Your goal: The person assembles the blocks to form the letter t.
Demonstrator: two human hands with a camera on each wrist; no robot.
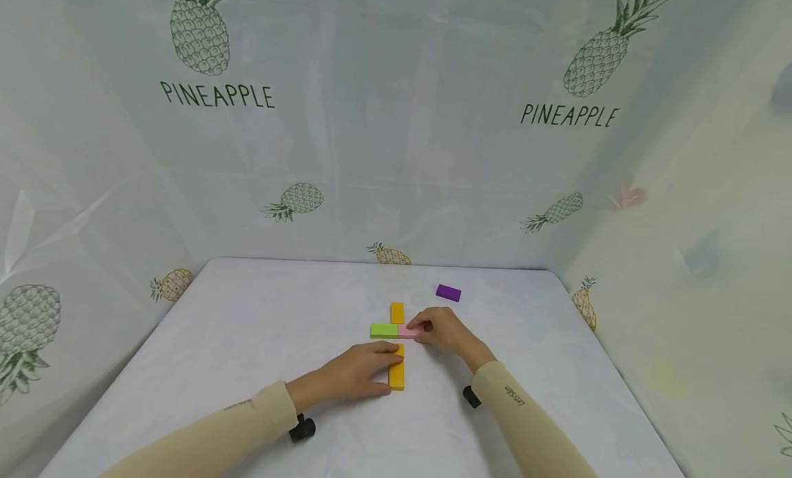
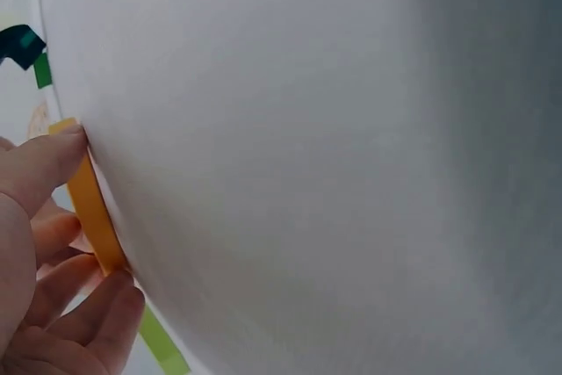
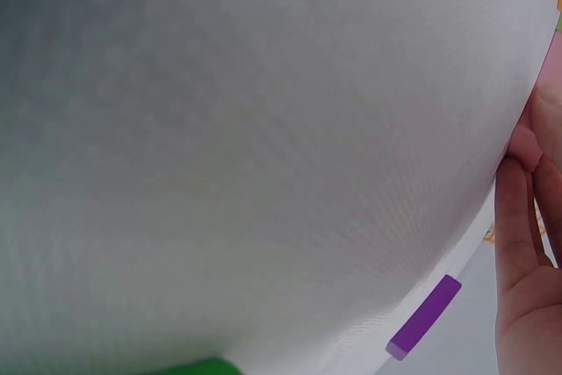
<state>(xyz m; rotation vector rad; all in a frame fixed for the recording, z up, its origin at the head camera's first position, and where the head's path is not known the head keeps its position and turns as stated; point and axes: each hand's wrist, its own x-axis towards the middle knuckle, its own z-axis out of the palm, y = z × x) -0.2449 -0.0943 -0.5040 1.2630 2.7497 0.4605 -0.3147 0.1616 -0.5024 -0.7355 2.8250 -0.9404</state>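
Note:
My left hand (image 1: 353,373) holds a long yellow-orange block (image 1: 397,378) that lies on the table pointing away from me. In the left wrist view, thumb and fingertips grip this block (image 2: 95,208) near its two ends. My right hand (image 1: 450,332) pinches a pink block (image 1: 403,331), partly covered by the fingers. That pink block lies end to end with a light green block (image 1: 384,331), forming a crosswise row. Just beyond the row, a yellow-orange block (image 1: 397,313) stretches away from their join. The long block lies on the near side of the row, with a small gap.
A purple block (image 1: 448,293) lies apart at the back, right of the others. The white table (image 1: 278,306) meets a hanging cloth (image 1: 383,148) printed with pineapples. Small black devices (image 1: 302,428) sit under both wrists.

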